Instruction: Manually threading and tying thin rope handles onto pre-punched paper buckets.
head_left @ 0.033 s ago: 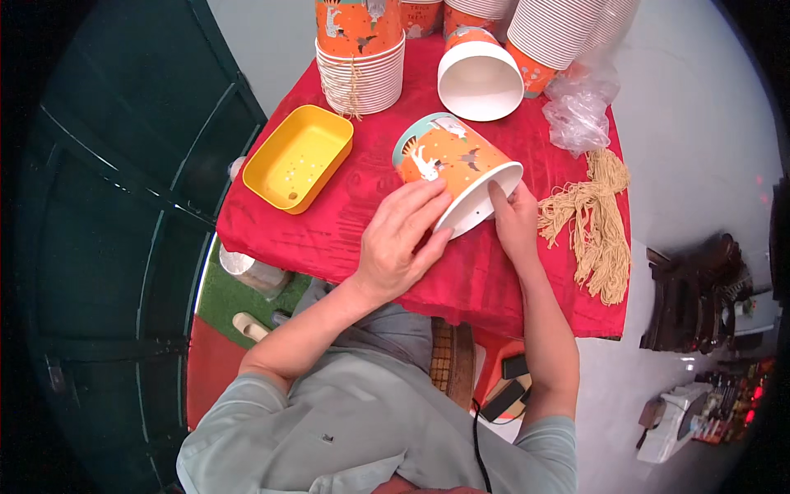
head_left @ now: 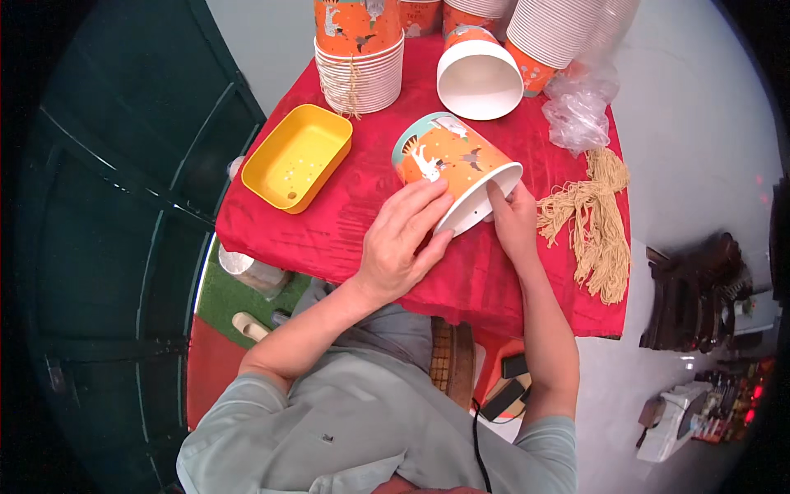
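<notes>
An orange paper bucket [head_left: 469, 158] with white and grey figures and a teal band lies tilted in my hands, its white-rimmed mouth facing me to the lower right. My left hand [head_left: 399, 239] holds its side, fingers along the printed wall and thumb by the rim. At the mouth, my right hand [head_left: 515, 221] grips the rim, thumb inside; its other fingers are mostly hidden. A small dark dot, perhaps a hole, shows on the white inner wall near the rim. Right of this hand lies a bundle of tan strings [head_left: 599, 226].
A yellow tray [head_left: 271, 198] with small bits in it sits at the left of the red-covered table [head_left: 346, 239]. Behind are a stack of buckets [head_left: 360, 78] with strings hanging, a bucket on its side [head_left: 481, 82], more stacks [head_left: 555, 33] and a clear plastic bag [head_left: 580, 111].
</notes>
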Demonstrator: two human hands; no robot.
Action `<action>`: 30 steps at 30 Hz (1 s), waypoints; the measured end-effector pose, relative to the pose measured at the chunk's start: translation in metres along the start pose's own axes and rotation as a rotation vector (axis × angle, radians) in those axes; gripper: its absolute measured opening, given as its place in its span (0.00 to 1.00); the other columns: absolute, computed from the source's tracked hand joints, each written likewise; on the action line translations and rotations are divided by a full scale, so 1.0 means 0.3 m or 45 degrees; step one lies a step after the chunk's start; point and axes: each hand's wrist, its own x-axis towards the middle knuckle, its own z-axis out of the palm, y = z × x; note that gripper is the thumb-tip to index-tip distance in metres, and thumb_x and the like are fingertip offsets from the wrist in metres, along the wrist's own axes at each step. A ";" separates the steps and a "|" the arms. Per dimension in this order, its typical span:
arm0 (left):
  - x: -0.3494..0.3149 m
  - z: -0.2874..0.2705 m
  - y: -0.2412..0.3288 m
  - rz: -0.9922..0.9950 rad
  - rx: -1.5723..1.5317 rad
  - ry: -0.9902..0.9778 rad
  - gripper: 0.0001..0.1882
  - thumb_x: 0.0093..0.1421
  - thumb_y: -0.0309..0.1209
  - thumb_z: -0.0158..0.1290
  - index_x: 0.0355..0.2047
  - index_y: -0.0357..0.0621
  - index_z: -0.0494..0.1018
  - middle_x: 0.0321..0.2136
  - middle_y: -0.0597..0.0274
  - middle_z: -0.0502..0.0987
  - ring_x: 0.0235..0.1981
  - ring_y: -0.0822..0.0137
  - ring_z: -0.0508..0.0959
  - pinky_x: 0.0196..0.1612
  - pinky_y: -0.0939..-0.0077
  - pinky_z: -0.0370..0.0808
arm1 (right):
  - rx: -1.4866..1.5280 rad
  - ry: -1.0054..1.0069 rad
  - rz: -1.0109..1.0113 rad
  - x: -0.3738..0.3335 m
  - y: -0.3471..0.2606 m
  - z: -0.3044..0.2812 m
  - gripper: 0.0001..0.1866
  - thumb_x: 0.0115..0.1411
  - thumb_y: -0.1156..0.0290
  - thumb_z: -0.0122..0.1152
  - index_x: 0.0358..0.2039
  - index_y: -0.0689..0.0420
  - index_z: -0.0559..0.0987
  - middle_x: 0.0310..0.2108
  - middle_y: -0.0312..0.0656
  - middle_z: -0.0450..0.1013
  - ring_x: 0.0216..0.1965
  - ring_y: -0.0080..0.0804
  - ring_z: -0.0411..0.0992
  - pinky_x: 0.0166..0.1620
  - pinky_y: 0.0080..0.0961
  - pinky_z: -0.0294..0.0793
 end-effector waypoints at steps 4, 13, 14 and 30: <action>-0.020 0.014 -0.005 0.015 0.006 0.025 0.32 0.59 0.21 0.71 0.65 0.40 0.79 0.64 0.50 0.80 0.64 0.45 0.81 0.66 0.52 0.80 | -0.164 -0.008 0.094 -0.007 -0.048 -0.003 0.15 0.80 0.64 0.63 0.57 0.63 0.82 0.37 0.36 0.85 0.30 0.17 0.78 0.27 0.19 0.76; 0.002 -0.021 -0.027 -0.145 0.132 0.033 0.34 0.59 0.22 0.70 0.67 0.38 0.78 0.58 0.47 0.78 0.59 0.47 0.79 0.63 0.56 0.77 | 0.222 -0.215 0.094 0.023 -0.022 -0.016 0.18 0.78 0.69 0.64 0.63 0.63 0.80 0.50 0.40 0.86 0.45 0.21 0.83 0.39 0.20 0.84; 0.000 -0.024 -0.031 -0.167 0.123 0.039 0.33 0.60 0.21 0.70 0.67 0.38 0.78 0.60 0.47 0.77 0.60 0.48 0.79 0.64 0.56 0.77 | 0.222 -0.211 0.099 0.023 -0.019 -0.018 0.18 0.78 0.69 0.64 0.63 0.63 0.80 0.50 0.40 0.86 0.45 0.21 0.83 0.39 0.20 0.84; -0.027 -0.002 -0.028 -0.308 -0.212 -0.016 0.35 0.66 0.19 0.66 0.73 0.36 0.71 0.70 0.45 0.70 0.68 0.52 0.78 0.67 0.60 0.82 | 0.217 -0.175 0.198 0.027 0.001 -0.026 0.16 0.82 0.66 0.57 0.62 0.62 0.79 0.43 0.42 0.84 0.37 0.25 0.84 0.35 0.24 0.89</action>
